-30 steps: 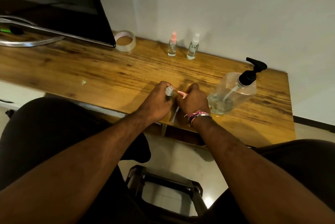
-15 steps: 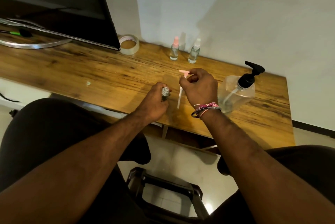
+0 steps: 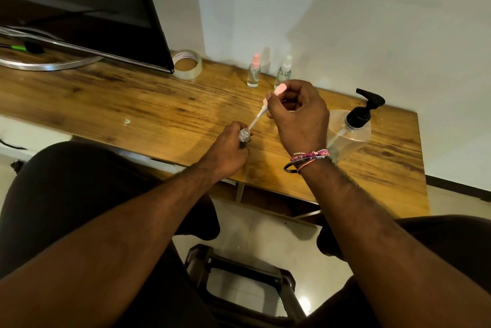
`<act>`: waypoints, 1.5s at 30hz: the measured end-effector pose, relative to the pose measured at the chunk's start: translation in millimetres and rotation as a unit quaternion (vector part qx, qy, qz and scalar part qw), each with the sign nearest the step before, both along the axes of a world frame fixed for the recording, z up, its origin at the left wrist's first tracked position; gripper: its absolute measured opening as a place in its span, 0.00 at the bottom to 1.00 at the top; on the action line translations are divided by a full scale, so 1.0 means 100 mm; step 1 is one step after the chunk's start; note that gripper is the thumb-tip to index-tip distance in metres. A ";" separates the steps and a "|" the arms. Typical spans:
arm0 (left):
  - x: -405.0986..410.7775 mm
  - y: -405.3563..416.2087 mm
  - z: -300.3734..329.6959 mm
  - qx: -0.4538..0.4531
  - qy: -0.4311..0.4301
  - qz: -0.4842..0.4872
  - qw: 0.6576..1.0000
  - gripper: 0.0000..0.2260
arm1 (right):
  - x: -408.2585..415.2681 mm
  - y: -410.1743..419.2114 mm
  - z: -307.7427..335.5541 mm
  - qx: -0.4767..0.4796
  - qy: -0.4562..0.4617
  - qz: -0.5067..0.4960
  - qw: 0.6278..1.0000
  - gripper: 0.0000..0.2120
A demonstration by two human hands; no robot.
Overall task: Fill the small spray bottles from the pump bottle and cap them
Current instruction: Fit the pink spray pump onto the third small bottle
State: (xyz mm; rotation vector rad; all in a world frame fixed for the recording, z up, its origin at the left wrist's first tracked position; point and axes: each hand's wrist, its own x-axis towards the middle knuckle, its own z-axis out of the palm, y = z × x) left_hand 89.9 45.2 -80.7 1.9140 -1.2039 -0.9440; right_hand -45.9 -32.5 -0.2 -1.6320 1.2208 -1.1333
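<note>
The left hand point(image 3: 228, 149) grips the open bottle point(image 3: 244, 136) upright on the table point(image 3: 132, 104). The right hand point(image 3: 297, 112) pinches the pink sprayer point(image 3: 279, 89) at 1 o'clock from the bottle, its tube point(image 3: 256, 120) slanting toward the neck. Risks: the tube tip may miss the mouth and bend, or push the bottle over. The pump bottle point(image 3: 353, 128) stands at 3 o'clock.

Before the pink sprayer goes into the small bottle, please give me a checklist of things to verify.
1. Small bottle mouth uncovered: ok.
2. Left hand grips the bottle upright: ok.
3. Right hand pinches the pink sprayer: ok.
4. Dip tube tip inside the mouth: not ok, just beside the rim.
5. Bottle filled enough: cannot tell.
6. Pump bottle apart from both hands: ok.
</note>
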 end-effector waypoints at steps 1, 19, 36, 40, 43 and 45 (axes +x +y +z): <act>0.00 0.00 0.00 0.002 0.001 -0.002 1.000 0.18 | 0.00 0.01 -0.01 0.001 0.000 0.002 1.000 0.13; -0.05 -0.13 0.03 -0.038 0.012 -0.007 0.999 0.15 | -0.03 -0.08 -0.42 0.035 0.125 0.153 0.980 0.15; -0.17 -0.23 0.13 -0.052 0.078 -0.003 0.996 0.20 | -0.02 -0.10 -0.45 0.047 0.179 0.051 0.982 0.15; -0.19 -0.27 0.17 -0.058 0.075 -0.002 0.996 0.16 | -0.01 -0.08 -0.48 0.034 0.170 0.037 0.984 0.19; -0.20 -0.28 0.22 -0.063 0.078 0.004 0.995 0.13 | -0.04 -0.11 -0.46 0.028 0.181 0.070 0.981 0.17; -0.20 -0.28 0.23 -0.064 0.078 0.006 0.995 0.14 | -0.05 -0.13 -0.45 0.019 0.181 0.092 0.979 0.15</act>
